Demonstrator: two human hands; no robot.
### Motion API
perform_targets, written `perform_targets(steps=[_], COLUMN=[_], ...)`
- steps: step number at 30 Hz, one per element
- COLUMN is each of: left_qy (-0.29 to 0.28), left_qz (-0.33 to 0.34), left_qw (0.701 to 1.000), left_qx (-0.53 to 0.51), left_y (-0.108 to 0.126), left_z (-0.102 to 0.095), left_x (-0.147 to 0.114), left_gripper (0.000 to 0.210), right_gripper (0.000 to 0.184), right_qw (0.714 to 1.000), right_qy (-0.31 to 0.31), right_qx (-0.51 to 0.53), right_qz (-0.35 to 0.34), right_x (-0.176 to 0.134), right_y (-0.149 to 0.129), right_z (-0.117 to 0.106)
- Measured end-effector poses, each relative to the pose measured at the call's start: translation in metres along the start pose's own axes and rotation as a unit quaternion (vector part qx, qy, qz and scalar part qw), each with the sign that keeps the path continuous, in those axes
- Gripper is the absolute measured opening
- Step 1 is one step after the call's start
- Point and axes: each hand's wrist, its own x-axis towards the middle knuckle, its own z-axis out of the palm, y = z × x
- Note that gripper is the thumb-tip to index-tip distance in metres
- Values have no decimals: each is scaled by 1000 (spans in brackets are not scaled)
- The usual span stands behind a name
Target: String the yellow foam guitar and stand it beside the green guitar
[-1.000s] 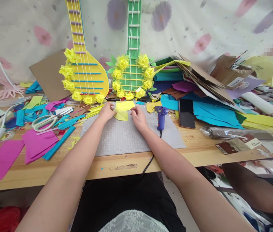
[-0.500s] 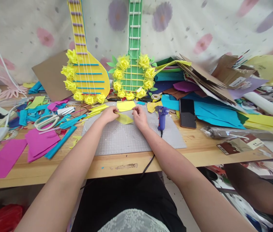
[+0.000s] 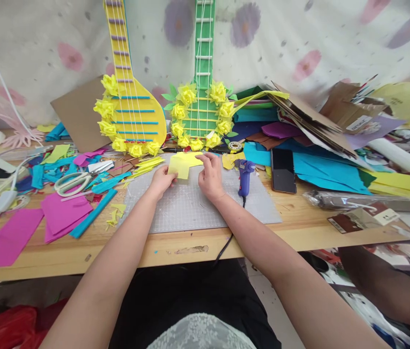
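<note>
Between the thumb and fingers of my left hand (image 3: 164,181) is a small yellow paper piece (image 3: 180,168), held tilted above the grey cutting mat (image 3: 176,213). My right hand (image 3: 210,177) is just to its right with the fingers parted and the index finger stretched left, holding nothing that I can see. Behind the held piece, more yellow paper (image 3: 195,157) lies at the mat's far edge, partly covered. A purple glue gun (image 3: 244,178) stands on the mat to the right of my right hand.
A yellow lute-shaped craft (image 3: 139,109) and a green one (image 3: 200,116), both trimmed with yellow paper flowers, lean at the back. Scissors (image 3: 72,184), magenta paper (image 3: 65,213) and scraps lie left. A phone (image 3: 283,169), blue paper (image 3: 321,169) and cardboard (image 3: 310,116) lie right.
My left hand has moved slightly down, and the yellow paper has turned from lying low to facing me. My right hand's fingers have spread and reach left.
</note>
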Motion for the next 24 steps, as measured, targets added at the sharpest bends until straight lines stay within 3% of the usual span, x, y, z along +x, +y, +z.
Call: perform_targets(steps=[3,6,11,15,21,24], left_qy=[-17,-42,-33,0,128,94], left_qz=[8,28,97,164,224,252], left_qw=[999,998,993,967,917,905], left_qx=[-29,-28,50,193,305,329], left_y=[0,-3,-13,-18,-15,-15], left_z=[-1,1,5,2,-5,-7], left_x=[-3,-5,-2,0,-7,-9], left_gripper=[11,14,19,23,37,21], right_gripper=[56,48,31,20,7,6], right_qw=[994,985,982,982,978,978], right_qy=[-110,-168,-182,-184,-204,-205], right_qx=[6,10,19,36,36,38], right_qz=[-27,-47,-44,-20,6,14], right_x=[-1,-2,-1,0,0,-1], right_y=[0,-4,-3,7,11,10], right_z=[4,7,11,14,13,11])
